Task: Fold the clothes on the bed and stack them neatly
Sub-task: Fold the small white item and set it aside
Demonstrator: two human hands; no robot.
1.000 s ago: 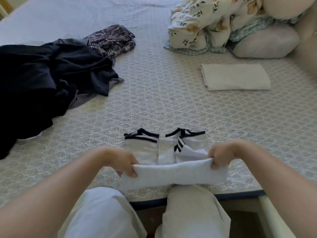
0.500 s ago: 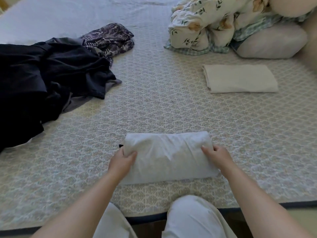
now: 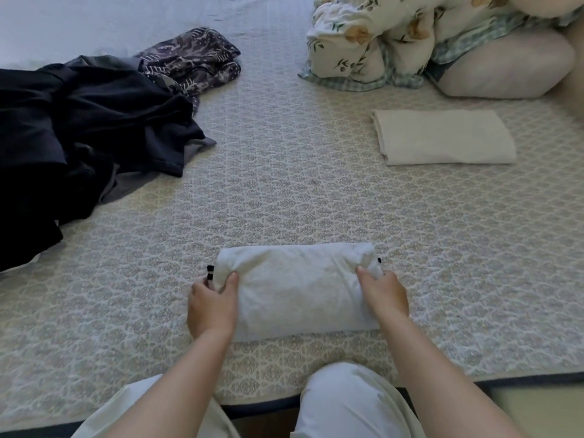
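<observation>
The person is gripping the folded white garment (image 3: pixel 297 289) between the left hand (image 3: pixel 213 306) and right hand (image 3: pixel 384 294), thumbs on top and fingers seemingly tucked under its ends, and lifting level should be keeping the fold tidy.

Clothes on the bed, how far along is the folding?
Done: one cream fold lies flat at right. In hand: the left hand and right hand grip the ends of the folded white top. Left: the dark pile and patterned garment, then stacking.
</observation>
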